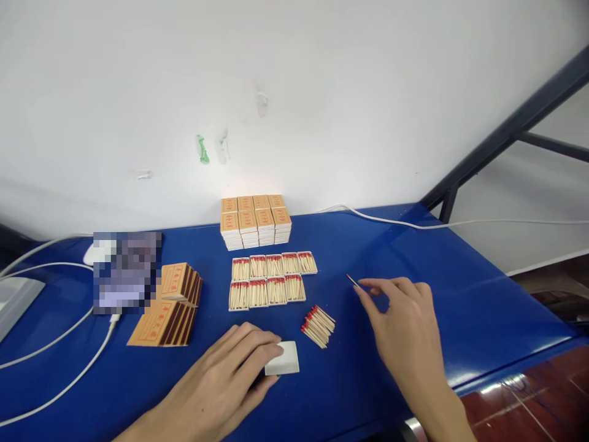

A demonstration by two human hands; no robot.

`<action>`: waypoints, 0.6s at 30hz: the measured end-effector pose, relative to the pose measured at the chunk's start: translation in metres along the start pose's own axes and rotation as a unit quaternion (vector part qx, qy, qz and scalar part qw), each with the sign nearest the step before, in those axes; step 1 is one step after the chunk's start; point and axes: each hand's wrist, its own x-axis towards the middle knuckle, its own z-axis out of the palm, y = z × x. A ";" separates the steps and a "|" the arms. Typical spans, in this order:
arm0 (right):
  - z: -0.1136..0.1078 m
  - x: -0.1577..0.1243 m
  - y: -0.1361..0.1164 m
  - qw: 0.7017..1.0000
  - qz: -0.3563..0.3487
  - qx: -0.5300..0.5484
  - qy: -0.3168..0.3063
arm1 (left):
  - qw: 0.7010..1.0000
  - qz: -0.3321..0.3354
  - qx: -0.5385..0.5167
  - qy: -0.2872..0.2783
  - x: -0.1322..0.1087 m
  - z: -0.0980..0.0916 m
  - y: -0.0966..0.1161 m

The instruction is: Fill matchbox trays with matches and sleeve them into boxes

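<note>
My left hand (234, 374) grips a small white matchbox tray (286, 359) by its left side, with the thumb below and fingers above. The tray's bare white inside shows. My right hand (405, 325) is closed in a pinch on a single red-tipped match (351, 280), held above the table. Between the hands lies a loose pile of matches (318, 326), red heads to the upper left. Behind them, two rows of matchbox trays filled with matches (267, 292) stand side by side.
Stacked yellow matchboxes (256, 222) stand against the wall. Matchbox sleeves (159, 322) lie on the left, beside a blurred-out object (129, 270) and a white cable (87, 393). Another cable (391, 219) runs along the back of the blue table (460, 294). A dark metal frame (497, 141) rises at right.
</note>
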 end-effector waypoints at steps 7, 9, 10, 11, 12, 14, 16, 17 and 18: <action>0.013 0.001 0.004 1.000 -0.008 -0.017 -0.024 | 1.000 -0.007 -0.003 0.005 -0.002 0.003 -0.001; 0.007 -0.005 -0.003 0.999 -0.019 -0.002 -0.029 | 1.000 -0.003 0.000 0.007 -0.001 0.002 -0.001; 0.004 -0.009 -0.008 0.999 -0.022 0.010 -0.031 | 1.000 0.001 0.003 0.007 -0.001 0.002 -0.001; 0.001 -0.013 -0.014 0.999 -0.023 0.024 -0.034 | 1.000 0.004 0.008 0.007 0.000 0.002 0.000; -0.002 -0.017 -0.019 0.998 -0.025 0.040 -0.038 | 1.000 0.005 0.011 0.007 0.000 0.002 0.000; -0.006 -0.024 -0.028 0.996 -0.023 0.068 -0.053 | 1.000 0.004 0.012 0.009 0.000 0.002 -0.001; -0.008 -0.028 -0.035 0.992 -0.019 0.093 -0.077 | 1.000 -0.001 0.004 0.010 -0.001 0.004 -0.001; -0.009 -0.030 -0.036 0.990 -0.016 0.104 -0.089 | 1.000 -0.004 0.001 0.010 -0.001 0.004 -0.001; -0.009 -0.030 -0.037 0.989 -0.011 0.111 -0.098 | 1.000 -0.006 -0.003 0.007 -0.002 0.005 -0.002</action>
